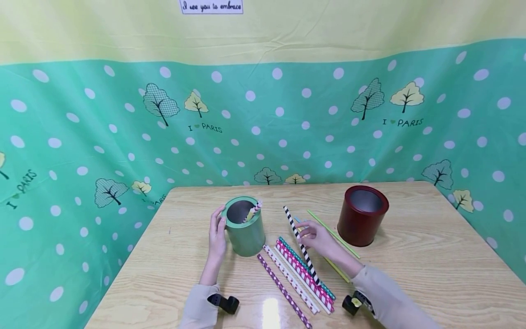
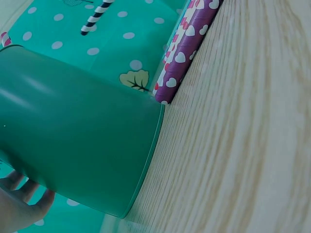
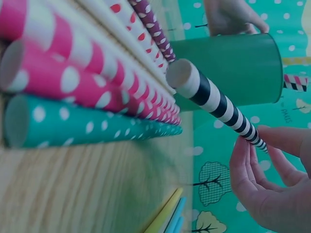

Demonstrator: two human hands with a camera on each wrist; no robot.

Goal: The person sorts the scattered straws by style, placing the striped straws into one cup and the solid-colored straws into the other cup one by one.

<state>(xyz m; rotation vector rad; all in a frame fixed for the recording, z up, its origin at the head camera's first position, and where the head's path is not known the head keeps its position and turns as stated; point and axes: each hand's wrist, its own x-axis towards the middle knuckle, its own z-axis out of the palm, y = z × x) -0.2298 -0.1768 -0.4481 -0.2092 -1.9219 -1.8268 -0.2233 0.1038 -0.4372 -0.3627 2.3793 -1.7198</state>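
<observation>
My left hand (image 1: 217, 234) grips the side of a green can (image 1: 246, 237) near its rim, fingers curved against the wall. The can stands upright on the table, and striped paper straws (image 1: 256, 209) poke out of its mouth. Between thumb and fingers, my right hand (image 1: 317, 236) pinches a black-and-white striped paper straw (image 3: 218, 103). This straw is tilted, raised above a row of loose straws, and apart from the can. The row holds a purple heart-patterned straw (image 1: 283, 289), a red-dotted white one (image 1: 292, 282), pink patterned ones (image 1: 306, 277) and a teal dotted one (image 1: 327, 290).
A dark red can (image 1: 359, 224) stands upright at the right rear, its mouth open upward. A thin green stick (image 1: 328, 228) and a yellow stick (image 1: 339, 270) lie right of the row, partly behind my right hand. A patterned curtain (image 1: 267, 114) hangs behind the wooden table (image 1: 431, 256).
</observation>
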